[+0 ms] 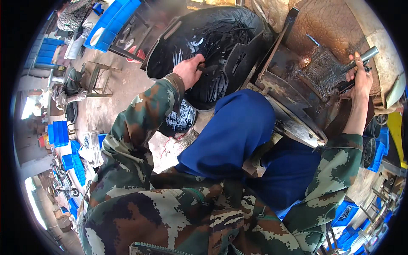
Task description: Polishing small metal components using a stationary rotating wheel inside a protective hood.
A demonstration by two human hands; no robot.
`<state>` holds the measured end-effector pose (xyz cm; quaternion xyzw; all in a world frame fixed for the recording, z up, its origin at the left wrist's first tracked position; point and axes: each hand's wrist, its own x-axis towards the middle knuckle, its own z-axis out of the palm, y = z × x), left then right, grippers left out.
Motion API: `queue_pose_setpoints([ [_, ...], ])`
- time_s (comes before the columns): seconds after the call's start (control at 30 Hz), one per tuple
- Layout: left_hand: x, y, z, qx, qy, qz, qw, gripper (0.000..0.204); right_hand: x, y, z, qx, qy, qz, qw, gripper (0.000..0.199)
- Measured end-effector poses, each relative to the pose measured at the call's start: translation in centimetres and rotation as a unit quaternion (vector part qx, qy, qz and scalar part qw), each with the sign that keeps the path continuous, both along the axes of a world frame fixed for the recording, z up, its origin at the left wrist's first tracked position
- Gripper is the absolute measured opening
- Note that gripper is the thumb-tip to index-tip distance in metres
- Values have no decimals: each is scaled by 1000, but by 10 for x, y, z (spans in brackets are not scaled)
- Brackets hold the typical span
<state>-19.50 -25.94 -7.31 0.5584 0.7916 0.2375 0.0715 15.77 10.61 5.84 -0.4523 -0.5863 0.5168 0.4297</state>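
Observation:
A large black tub [255, 40] in front of me holds many dark, thin metal strips [216, 87]. My left hand [189, 71] is over the tub, its fingers closed round a dark flat piece [208, 68] whose far end lies among the strips. At the right, my right hand [361, 77] wraps round a grey metal bar [369, 54] at the side of a grimy machine [321, 70]. A small bright orange glow [305, 61] shows on the machine, and a thin bluish strip [313, 40] sticks out behind it.
A smaller dark bucket of shiny metal pieces [182, 118] stands by my left forearm. Rusty metal edges [280, 85] run between tub and machine, close to my knees. Blue bins [111, 25] and a wooden stool [100, 78] stand at the left; more blue crates [379, 148] are at the right.

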Motion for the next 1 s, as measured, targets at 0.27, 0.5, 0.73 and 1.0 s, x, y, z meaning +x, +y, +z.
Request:
queue_pose_setpoints([
  [0.27,-14,-3,8,-94,29,-31,995,39,3,3,-2,-8,14,6,1000,30],
  [0.5,-43,-17,25,-85,-21,-61,994,35,1,-1,0,6,11,3,1000,30],
  [0.73,4,47,116,-68,-266,52,960,27,5,0,7,6,-5,-16,1000,30],
  [1.0,157,200,183,80,-503,-166,844,26,7,0,6,-5,-22,-23,999,19],
])
